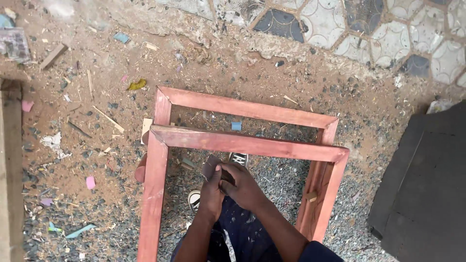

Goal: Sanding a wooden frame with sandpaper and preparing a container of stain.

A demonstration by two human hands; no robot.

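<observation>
Hands meet inside a reddish-brown wooden frame [242, 140], a box-like structure of stained rails standing on the ground, seen from above. Left hand [212, 189] is closed around a small dark folded piece [211, 166], likely sandpaper though its kind is hard to tell, with the thumb pressed on its face. Right hand [244, 186] lies over the left, fingers curled and gripping the same piece from the other side, so both are clenched together just below the frame's near top rail. That piece sits in the gap between the near rail and the person's lap, close to the rail but whether it touches the wood cannot be told. Frame: near rail runs from left to right across the middle of the view, far rail [247, 107] lies parallel behind it, left leg [153, 194] comes down toward the viewer, right legs [323, 194] slant down at the right. Person: dark blue trousers [242, 237] flecked with pale spots, dark sleeve at the right forearm, black-and-white shoes, one [239, 158] showing just beyond the hands and one [194, 199] beside the left wrist. Ground [97, 145]: sandy earth mixed with gravel, sawdust and wood chips. Scattered items: pink scraps, blue scraps, a yellow scrap [137, 85], thin wood offcuts [52, 56]. Patterned paving tiles [388, 29] at the top right; dark flat board [427, 184] at the right edge; wooden plank [10, 165] along the left edge.
</observation>
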